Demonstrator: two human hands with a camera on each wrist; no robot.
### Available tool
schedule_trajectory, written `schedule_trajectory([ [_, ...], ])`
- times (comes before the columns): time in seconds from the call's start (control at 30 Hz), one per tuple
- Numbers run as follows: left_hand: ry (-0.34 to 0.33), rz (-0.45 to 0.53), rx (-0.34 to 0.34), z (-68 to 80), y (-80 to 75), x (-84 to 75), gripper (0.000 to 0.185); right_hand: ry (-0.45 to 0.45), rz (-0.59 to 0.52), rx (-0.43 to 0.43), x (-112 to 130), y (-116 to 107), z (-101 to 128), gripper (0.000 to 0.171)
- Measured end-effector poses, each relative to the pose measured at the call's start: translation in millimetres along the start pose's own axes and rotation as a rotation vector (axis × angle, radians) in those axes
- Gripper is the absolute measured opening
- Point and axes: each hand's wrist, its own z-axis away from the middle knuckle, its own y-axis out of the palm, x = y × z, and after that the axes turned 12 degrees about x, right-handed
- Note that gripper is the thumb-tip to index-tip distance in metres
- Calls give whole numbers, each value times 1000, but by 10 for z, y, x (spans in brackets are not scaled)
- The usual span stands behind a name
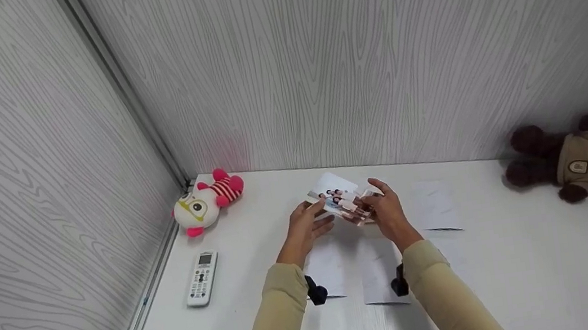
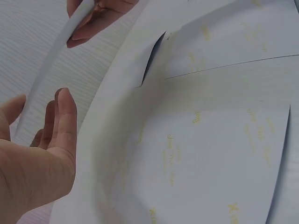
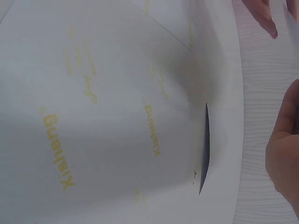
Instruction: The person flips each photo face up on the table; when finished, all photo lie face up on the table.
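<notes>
Above the middle of the white table (image 1: 512, 272) both hands hold a small stack of printed photos (image 1: 356, 211). My left hand (image 1: 316, 210) pinches the top photo (image 1: 334, 192), a group picture facing up, at its left edge. My right hand (image 1: 375, 199) grips the rest of the stack from the right. In the left wrist view my left hand (image 2: 46, 154) is at the lower left, with the photo's white edge (image 2: 60, 46) running past its fingers. The right wrist view shows only the side of my right hand (image 3: 285, 149).
Three photos lie face down on the table: two (image 1: 326, 268) (image 1: 381, 275) under my wrists, one (image 1: 436, 206) to the right. A white remote (image 1: 202, 277) and a white-and-red plush toy (image 1: 208, 202) sit at the left, a brown teddy bear (image 1: 577, 159) at the right. Grey walls enclose the table.
</notes>
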Motion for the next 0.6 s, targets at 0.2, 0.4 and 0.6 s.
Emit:
schedule_trajectory([
  [0.2,-31,-37,76,-9,35,67,41,-16,5,-18,-51,84,-8,65],
  [0.4,-42,-45,88,-22,44,114,38,6,24,-27,-79,150,-26,68],
  [0.6,-31,-77,66,-2,28,117,36,15,63,-6,-109,171,-7,65],
])
